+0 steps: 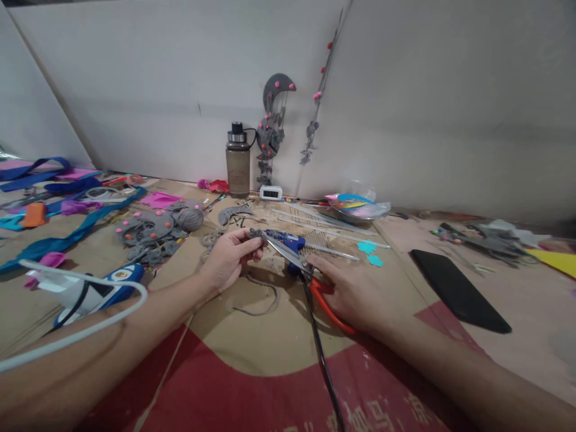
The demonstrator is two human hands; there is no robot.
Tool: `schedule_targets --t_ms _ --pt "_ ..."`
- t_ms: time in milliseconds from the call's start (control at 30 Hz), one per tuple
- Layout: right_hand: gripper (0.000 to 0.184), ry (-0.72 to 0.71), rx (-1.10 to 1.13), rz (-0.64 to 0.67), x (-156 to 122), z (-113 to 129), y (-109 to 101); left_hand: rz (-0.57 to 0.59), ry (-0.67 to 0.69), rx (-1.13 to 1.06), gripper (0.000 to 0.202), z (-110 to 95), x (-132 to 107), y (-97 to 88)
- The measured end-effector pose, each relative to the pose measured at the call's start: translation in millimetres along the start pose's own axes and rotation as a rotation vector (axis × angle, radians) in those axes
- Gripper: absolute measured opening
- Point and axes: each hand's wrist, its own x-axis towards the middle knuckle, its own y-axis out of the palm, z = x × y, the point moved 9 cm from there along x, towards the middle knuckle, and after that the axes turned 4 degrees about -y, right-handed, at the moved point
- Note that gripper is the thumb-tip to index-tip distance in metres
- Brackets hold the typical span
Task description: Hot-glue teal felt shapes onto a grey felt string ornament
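My left hand (231,255) pinches a small grey felt piece (255,233) between thumb and fingertips. In my right hand (348,288) are scissors with red-orange handles (330,309); their metal blades (283,249) point left, with the tips at the grey piece. Whether the tips touch it, I cannot tell. Behind the blades lies a blue glue gun (288,241), partly hidden, with a black cord (317,348) running toward me. A loose grey strand (265,311) rests on the cardboard below my left hand.
A bottle (238,165) and a small white clock (270,192) stand by the wall. Grey felt pieces with pom-poms (146,228) and a power strip (108,288) with a white cable lie left. Clear glue sticks (333,251), blue felt flowers (371,252) and a black phone (459,291) lie right.
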Motion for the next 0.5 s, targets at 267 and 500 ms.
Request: schedule_targets --t_ms 267,500 --pt "0.041 -0.014 0.002 0.008 0.1 1.4 -0.9 0.02 -0.123 -0.105 0.018 8.1 -0.1 4.1" --pt "0.04 0.016 0.077 -0.003 0.1 -1.3 0.3 0.035 -0.135 -0.108 0.017 9.1 -0.7 5.0"
